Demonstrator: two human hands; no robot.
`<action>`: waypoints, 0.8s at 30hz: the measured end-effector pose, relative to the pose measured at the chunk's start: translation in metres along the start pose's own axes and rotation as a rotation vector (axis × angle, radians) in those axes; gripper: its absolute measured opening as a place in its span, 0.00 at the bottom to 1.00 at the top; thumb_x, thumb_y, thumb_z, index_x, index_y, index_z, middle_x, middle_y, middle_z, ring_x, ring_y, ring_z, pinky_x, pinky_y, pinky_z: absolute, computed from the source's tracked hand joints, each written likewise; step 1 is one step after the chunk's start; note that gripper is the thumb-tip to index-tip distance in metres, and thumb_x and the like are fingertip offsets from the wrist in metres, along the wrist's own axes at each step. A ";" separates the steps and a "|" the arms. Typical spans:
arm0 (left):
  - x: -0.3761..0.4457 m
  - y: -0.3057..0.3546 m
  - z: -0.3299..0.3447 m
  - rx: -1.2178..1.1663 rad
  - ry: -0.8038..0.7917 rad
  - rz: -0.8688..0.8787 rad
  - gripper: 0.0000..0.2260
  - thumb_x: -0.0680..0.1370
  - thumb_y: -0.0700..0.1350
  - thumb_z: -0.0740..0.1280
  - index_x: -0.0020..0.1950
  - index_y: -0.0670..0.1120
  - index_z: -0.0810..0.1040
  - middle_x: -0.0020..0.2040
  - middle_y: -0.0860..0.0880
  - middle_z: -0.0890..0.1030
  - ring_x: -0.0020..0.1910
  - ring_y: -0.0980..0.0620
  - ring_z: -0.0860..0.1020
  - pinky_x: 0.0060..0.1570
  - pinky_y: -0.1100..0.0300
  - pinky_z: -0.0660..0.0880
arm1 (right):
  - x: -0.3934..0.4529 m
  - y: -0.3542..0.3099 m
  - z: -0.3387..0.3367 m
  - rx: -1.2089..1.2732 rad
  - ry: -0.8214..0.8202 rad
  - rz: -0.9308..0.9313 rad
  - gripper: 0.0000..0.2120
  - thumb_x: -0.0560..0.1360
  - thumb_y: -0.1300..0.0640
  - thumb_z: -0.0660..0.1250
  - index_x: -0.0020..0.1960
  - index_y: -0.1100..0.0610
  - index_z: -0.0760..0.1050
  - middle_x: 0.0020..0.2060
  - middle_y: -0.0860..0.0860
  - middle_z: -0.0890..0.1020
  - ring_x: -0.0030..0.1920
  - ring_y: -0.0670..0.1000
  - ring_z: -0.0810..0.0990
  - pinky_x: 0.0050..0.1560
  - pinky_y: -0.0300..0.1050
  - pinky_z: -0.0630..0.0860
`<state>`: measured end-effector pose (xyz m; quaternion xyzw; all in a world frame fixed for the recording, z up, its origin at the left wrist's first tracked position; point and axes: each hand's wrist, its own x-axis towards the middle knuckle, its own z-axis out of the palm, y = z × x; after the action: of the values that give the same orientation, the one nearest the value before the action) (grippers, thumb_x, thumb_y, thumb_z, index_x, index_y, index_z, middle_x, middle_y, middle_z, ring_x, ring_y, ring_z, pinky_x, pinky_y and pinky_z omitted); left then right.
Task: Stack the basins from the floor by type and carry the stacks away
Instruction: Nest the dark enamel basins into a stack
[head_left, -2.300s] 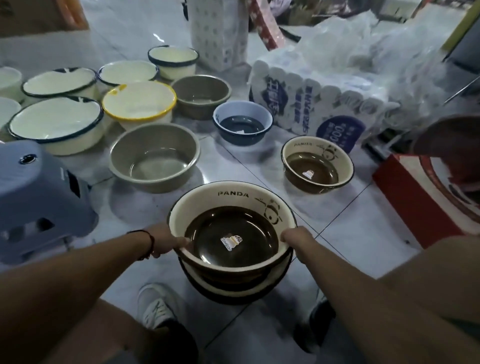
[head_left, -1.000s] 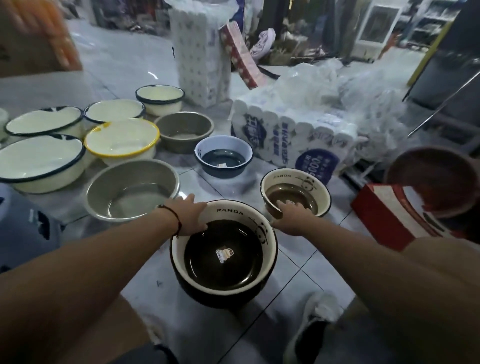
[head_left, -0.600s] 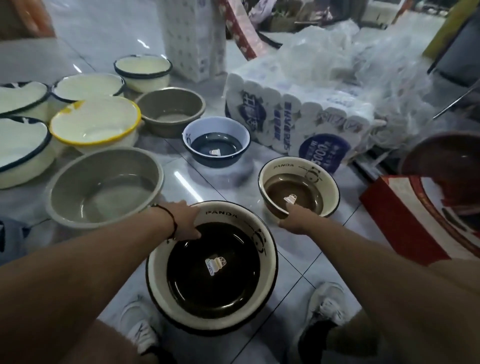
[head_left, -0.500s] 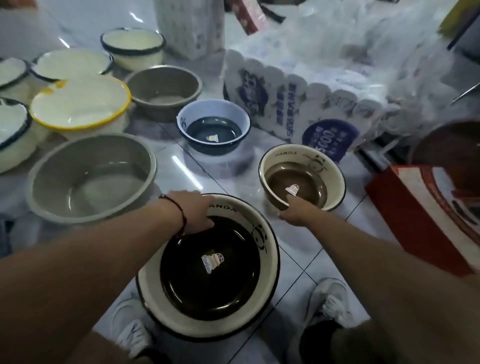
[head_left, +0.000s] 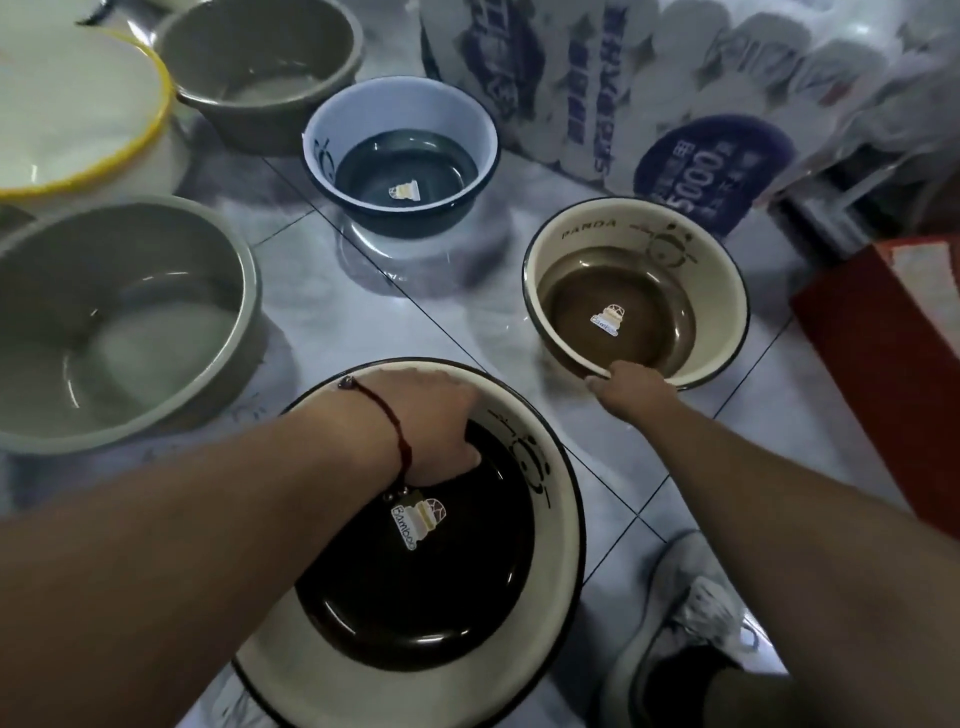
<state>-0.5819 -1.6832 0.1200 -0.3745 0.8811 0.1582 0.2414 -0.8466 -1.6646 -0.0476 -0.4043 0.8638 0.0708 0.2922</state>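
Note:
A large cream basin with a dark brown bottom (head_left: 550, 525) is right below me, above the tiled floor. My left hand (head_left: 431, 421) grips its far rim, thumb inside. A smaller cream "PANDA" basin with a brown bottom (head_left: 722, 291) stands on the floor to the right. My right hand (head_left: 628, 395) is closed on its near rim. Further back are a blue-and-white basin (head_left: 363, 114), two grey basins (head_left: 208, 291) (head_left: 291, 31) and a yellow-rimmed white basin (head_left: 67, 104).
A big wrapped pack of paper rolls (head_left: 675, 93) stands behind the basins. A red box (head_left: 883, 332) lies at the right edge. My shoe (head_left: 696, 623) is on the tiles near the large basin.
The view has closed in on the basins. My right hand reached the small PANDA basin's near rim and closed on it. My left hand keeps its hold on the large basin's rim.

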 end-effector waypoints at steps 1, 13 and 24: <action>0.001 0.000 0.000 0.002 -0.010 -0.002 0.25 0.77 0.59 0.62 0.73 0.55 0.66 0.71 0.53 0.71 0.69 0.49 0.71 0.64 0.56 0.68 | -0.003 0.002 0.001 0.057 0.048 0.040 0.29 0.78 0.38 0.53 0.64 0.59 0.74 0.62 0.60 0.77 0.63 0.63 0.73 0.63 0.55 0.71; -0.014 0.002 -0.006 -0.036 -0.067 -0.012 0.23 0.79 0.56 0.62 0.74 0.54 0.67 0.70 0.52 0.73 0.68 0.51 0.71 0.62 0.61 0.67 | -0.027 0.030 -0.031 1.732 -0.146 0.710 0.15 0.74 0.48 0.70 0.55 0.54 0.73 0.44 0.51 0.78 0.44 0.49 0.78 0.46 0.47 0.75; -0.062 -0.026 -0.004 -0.027 -0.028 -0.121 0.25 0.77 0.58 0.64 0.73 0.55 0.67 0.66 0.47 0.76 0.64 0.46 0.75 0.61 0.56 0.71 | -0.115 0.041 -0.115 1.355 -0.126 0.570 0.08 0.74 0.61 0.66 0.36 0.56 0.71 0.31 0.50 0.74 0.29 0.49 0.70 0.27 0.39 0.71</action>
<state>-0.5271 -1.6662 0.1544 -0.4283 0.8512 0.1604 0.2575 -0.8708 -1.6030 0.1063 0.1097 0.7711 -0.3820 0.4974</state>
